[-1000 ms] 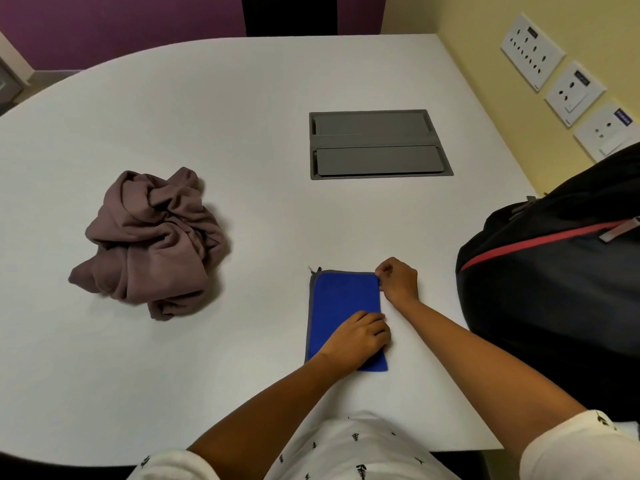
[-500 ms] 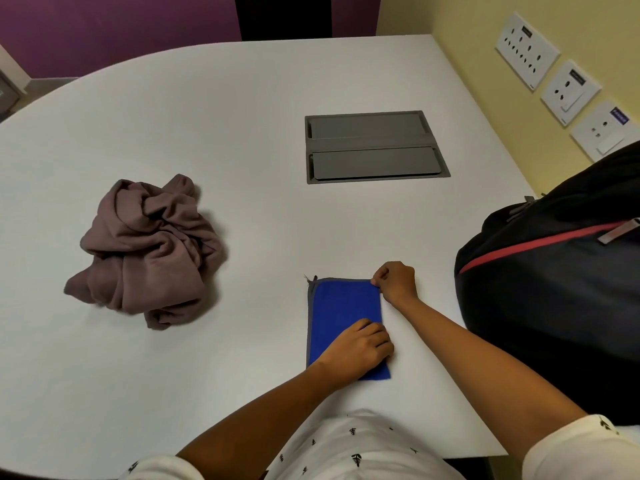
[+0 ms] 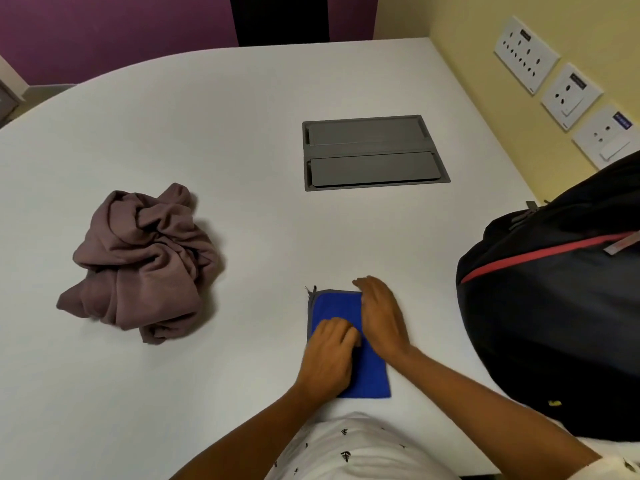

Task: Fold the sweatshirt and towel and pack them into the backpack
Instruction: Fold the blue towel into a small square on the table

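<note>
**Fingers (image 3: 346,332) on the folded towel (image 3: 334,306): flattening before packing**

The left hand (image 3: 329,358) has its fingers bent, tips down on the blue towel. Whether they pinch the cloth cannot be told. The right hand (image 3: 382,317) lies flat along the towel's 3 o'clock edge, fingers straight, holding nothing. The towel is a narrow folded strip on the counter (image 3: 207,116) at 6 o'clock. The step in hand appears to be pressing this strip or folding it once more. The backpack (image 3: 554,306), at 3 o'clock, shows no opening, so packing would first call for finding one. The sweatshirt (image 3: 138,265), at 9 o'clock, lies crumpled and unfolded. A grey hatch (image 3: 374,152) sits at 12 o'clock.
</note>
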Motion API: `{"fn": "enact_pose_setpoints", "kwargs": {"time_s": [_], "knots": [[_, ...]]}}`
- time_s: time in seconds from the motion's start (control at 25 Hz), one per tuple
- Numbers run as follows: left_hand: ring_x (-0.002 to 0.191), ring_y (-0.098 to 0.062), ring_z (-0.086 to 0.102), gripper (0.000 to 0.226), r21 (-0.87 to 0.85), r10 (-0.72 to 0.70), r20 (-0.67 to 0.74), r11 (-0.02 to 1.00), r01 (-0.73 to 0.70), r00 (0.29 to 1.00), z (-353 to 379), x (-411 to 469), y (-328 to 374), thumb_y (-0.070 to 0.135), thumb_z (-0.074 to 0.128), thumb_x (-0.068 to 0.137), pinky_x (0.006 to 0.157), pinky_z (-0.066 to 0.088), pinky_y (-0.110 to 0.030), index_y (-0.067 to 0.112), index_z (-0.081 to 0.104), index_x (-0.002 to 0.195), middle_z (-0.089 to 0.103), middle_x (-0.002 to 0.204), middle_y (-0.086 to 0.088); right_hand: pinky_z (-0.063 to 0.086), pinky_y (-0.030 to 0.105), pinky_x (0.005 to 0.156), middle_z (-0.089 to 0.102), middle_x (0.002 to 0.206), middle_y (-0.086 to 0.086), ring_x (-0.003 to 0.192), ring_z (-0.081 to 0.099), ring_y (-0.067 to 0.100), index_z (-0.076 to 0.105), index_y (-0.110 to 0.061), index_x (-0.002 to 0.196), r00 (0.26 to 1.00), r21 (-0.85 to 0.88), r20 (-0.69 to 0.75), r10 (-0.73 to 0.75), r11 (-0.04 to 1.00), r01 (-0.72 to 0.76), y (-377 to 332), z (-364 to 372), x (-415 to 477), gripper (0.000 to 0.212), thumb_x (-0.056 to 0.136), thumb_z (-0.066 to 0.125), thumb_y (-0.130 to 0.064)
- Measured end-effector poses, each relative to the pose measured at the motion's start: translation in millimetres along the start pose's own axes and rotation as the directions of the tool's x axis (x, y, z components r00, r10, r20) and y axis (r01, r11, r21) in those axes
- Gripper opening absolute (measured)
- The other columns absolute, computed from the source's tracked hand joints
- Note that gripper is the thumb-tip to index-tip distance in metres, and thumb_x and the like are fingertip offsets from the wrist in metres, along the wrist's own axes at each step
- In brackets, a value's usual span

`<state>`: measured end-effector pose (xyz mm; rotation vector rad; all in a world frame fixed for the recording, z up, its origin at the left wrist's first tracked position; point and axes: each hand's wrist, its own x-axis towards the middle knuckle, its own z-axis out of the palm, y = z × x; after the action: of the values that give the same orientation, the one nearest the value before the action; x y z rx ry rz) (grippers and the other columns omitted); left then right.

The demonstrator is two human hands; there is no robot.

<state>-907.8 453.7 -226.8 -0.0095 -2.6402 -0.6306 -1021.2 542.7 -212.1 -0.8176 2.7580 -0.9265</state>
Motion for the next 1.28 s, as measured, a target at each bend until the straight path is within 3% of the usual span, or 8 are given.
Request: {"fn": "enact_pose_setpoints", "kwargs": {"time_s": [0.08,0.16,0.28,0.4,0.68,0.84,1.12,1.28], "knots": [[0.086,-0.020,0.055,0.025,-0.008,-0.131,-0.002,0.991,0.131,0.991,-2,1,-12,0.005,0.043,0.079,0.084,0.045,-0.030,0.009,0.061,0.094,0.060,0.096,-0.003,0.011,0.022,0.117,0.044,0.146,0.006,0.138,0.036,0.022,0.044,-0.005,0.140,0.998,-0.035,0.017,-0.065,0.997,0.065,4,17,-26,0.048,0.097,0.030,-0.019],[0.118,-0.022,0.052,0.042,0.049,-0.232,0.095,0.972,0.229,0.968,3,2,-20,0.010,0.042,0.082,0.110,0.030,-0.028,0.007,0.058,0.121,0.058,0.124,-0.006,0.011,0.037,0.119,0.028,0.155,0.009,0.145,0.023,0.024,0.030,-0.003,0.148,0.998,-0.120,0.065,-0.024,0.992,0.032,12,30,-41,0.058,0.097,0.029,-0.031],[0.145,-0.016,0.019,0.059,0.131,-0.333,0.199,0.941,0.312,0.922,13,1,-31,0.030,0.032,0.094,0.119,0.005,-0.031,0.009,0.030,0.148,0.029,0.155,-0.005,0.010,0.045,0.120,0.009,0.160,0.011,0.149,0.005,0.023,0.015,-0.004,0.152,0.995,-0.284,0.085,0.043,0.959,-0.017,22,34,-45,0.069,0.098,0.025,-0.047],[0.147,-0.012,0.007,0.063,0.148,-0.351,0.246,0.935,0.323,0.904,17,-4,-37,0.040,0.030,0.098,0.120,0.005,-0.033,0.010,0.017,0.152,0.012,0.159,-0.002,0.008,0.045,0.121,0.002,0.161,0.011,0.149,0.000,0.022,0.008,-0.004,0.152,0.993,-0.367,0.121,-0.002,0.929,0.046,28,30,-42,0.079,0.096,0.024,-0.057],[0.148,-0.013,0.003,0.063,0.081,-0.356,0.273,0.934,0.347,0.894,19,-6,-39,0.039,0.030,0.099,0.120,0.003,-0.031,0.010,0.013,0.152,0.007,0.160,-0.002,0.010,0.045,0.120,-0.001,0.161,0.011,0.149,-0.001,0.023,0.006,-0.003,0.152,0.992,-0.355,0.122,-0.011,0.933,0.054,30,27,-39,0.083,0.096,0.026,-0.061],[0.148,-0.014,-0.006,0.062,0.072,-0.407,0.198,0.913,0.401,0.892,8,-10,-49,0.032,0.026,0.098,0.119,-0.006,-0.028,0.011,0.004,0.153,-0.004,0.161,0.000,0.017,0.044,0.117,0.006,0.161,0.010,0.149,0.005,0.024,0.014,-0.004,0.152,0.928,-0.250,0.229,-0.294,0.904,0.348,17,29,-52,0.072,0.100,0.035,-0.049],[0.148,-0.017,-0.002,0.062,0.201,-0.516,0.150,0.851,0.485,0.843,-6,-14,-90,0.040,0.015,0.099,0.119,-0.005,-0.030,0.009,0.007,0.152,0.000,0.160,-0.004,0.015,0.048,0.118,0.009,0.161,0.006,0.149,0.004,0.024,0.016,-0.011,0.153,0.867,-0.314,0.293,-0.404,0.815,0.486,36,24,-24,0.075,0.097,0.035,-0.058],[0.148,-0.015,-0.002,0.061,0.277,-0.519,0.164,0.841,0.465,0.839,-8,-19,-95,0.038,0.016,0.099,0.119,-0.001,-0.033,0.010,0.010,0.153,0.005,0.161,-0.003,0.027,0.054,0.112,0.020,0.158,0.014,0.145,0.020,0.032,0.030,-0.012,0.150,0.937,-0.495,0.172,-0.303,0.796,0.348,82,0,42,0.065,0.099,0.031,-0.053]]}}
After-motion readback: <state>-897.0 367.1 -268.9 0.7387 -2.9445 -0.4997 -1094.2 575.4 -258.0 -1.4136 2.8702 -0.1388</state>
